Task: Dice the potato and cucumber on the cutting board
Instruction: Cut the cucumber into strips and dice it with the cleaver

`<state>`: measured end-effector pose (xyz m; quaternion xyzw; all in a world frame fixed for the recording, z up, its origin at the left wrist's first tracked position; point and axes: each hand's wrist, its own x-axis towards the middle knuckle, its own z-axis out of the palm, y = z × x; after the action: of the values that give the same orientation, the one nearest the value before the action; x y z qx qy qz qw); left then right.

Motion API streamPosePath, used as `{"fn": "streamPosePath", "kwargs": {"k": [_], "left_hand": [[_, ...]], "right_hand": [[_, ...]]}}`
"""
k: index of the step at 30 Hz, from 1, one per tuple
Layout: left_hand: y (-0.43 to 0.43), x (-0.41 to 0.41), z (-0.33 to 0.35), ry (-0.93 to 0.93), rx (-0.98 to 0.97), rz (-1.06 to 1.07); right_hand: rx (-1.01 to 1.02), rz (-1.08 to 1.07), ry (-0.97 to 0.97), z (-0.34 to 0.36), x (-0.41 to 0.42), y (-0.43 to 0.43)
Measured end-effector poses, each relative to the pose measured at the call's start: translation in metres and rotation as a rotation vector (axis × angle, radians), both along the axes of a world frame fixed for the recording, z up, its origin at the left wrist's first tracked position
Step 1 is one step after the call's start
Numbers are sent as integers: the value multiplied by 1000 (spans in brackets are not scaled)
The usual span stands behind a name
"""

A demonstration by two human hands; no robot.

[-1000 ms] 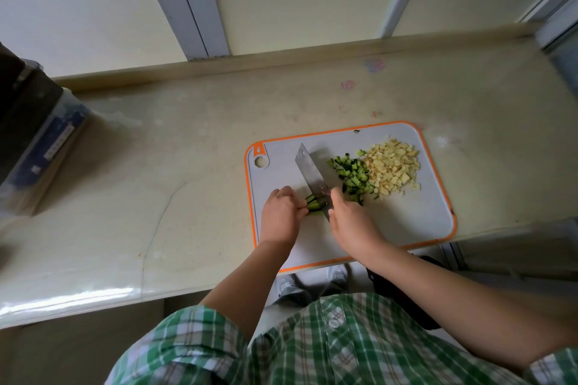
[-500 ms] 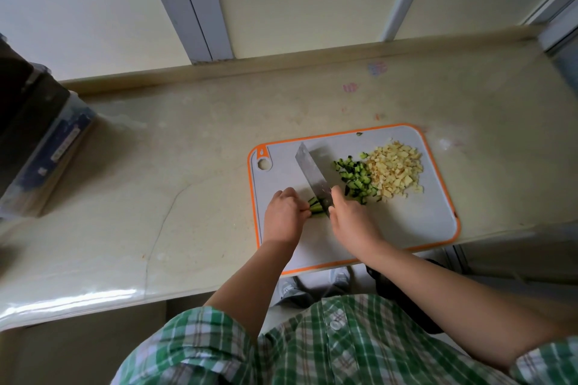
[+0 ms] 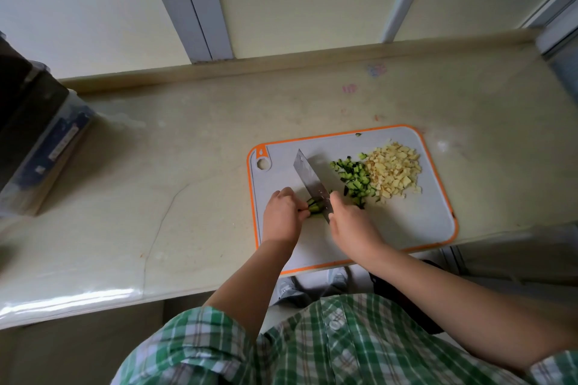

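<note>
A grey cutting board with an orange rim lies on the counter. On it are a heap of diced potato at the right and a pile of diced cucumber beside it. My left hand pinches a short bundle of cucumber strips with curled fingers. My right hand grips the handle of a cleaver, forefinger along the blade. The blade stands on the strips right next to my left fingertips. The handle is hidden under my hand.
The pale stone counter runs left of the board, with a crack line in it. A dark box-like appliance stands at the far left. The board's near edge overhangs the counter's front. A raised ledge and wall run behind.
The blade has stayed on the cucumber strips next to my left fingers. Both hands keep their places; only the camera view shifted slightly.
</note>
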<state>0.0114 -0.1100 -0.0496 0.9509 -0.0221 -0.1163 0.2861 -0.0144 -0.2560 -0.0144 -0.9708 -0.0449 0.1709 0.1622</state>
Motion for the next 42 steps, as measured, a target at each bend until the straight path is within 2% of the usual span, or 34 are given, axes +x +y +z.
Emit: {"fn": "streamPosePath", "kwargs": {"k": [6,11,14,20,25,32,42], "left_hand": [[-1,0,4,11,-25,11],[2,-1,5,9,-12,-9],[6,-3,7,-7,4,-66],[9,-10,8,-46,47,-55],[8,-8,8,-26,12,-15],[8,-5,5,-28,7,-18],[8,-3,1,8,-11,24]], "right_hand": [[-34,-5,-30,-11,-3,3],[118,-100,-14,-9,5,-4],[145,-85,-7,-2,9,-9],[100,13,-12,9,5,-6],[18,35,-3,6,1,-1],[93,-6,-25,5,-1,-3],[38,15,9,2,1,-2]]}}
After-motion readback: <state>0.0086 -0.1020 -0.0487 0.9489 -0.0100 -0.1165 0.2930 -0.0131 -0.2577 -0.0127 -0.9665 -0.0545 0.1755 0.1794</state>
